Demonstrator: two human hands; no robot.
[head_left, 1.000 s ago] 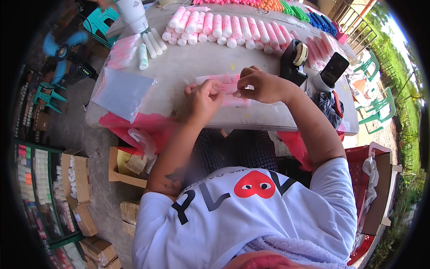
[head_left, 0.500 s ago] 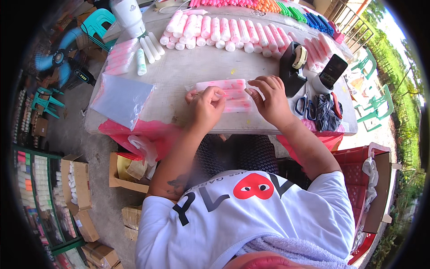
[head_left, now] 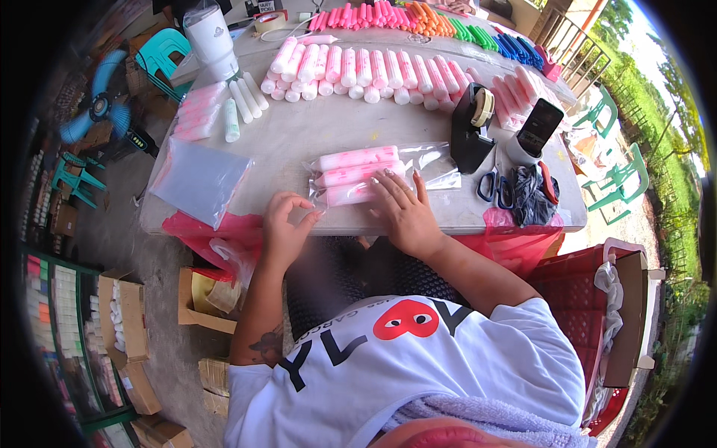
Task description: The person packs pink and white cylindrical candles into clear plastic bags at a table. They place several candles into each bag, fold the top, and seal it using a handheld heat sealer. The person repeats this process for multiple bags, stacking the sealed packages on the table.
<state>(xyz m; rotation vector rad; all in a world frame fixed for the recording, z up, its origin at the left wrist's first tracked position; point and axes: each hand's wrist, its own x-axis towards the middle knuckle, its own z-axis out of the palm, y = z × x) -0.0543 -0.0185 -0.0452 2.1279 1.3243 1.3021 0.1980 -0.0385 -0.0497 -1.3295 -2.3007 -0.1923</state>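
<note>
Three pink-and-white cylinders (head_left: 358,157) lie side by side in a clear plastic bag (head_left: 437,175) on the table. My right hand (head_left: 407,213) rests on the nearer cylinders, fingers stretched out and partly hiding their right ends. Beside the bag's lower left corner, my left hand (head_left: 286,224) is curled, thumb and index tips close together; whatever they hold, if anything, is too small to make out. A stack of flat clear bags (head_left: 202,179) lies farther left.
A long pile of similar cylinders (head_left: 364,69) runs behind the bag. On the right stand a black tape dispenser (head_left: 472,131) and a phone (head_left: 539,123) on a white holder, with scissors (head_left: 497,188) nearby. Left are a white tumbler (head_left: 215,45) and packed cylinders (head_left: 200,110).
Both hands have come nearer to me, my left moving leftward to the bag's corner. My right hand has lowered from above the cylinders onto them. The bag's right end now shows.
</note>
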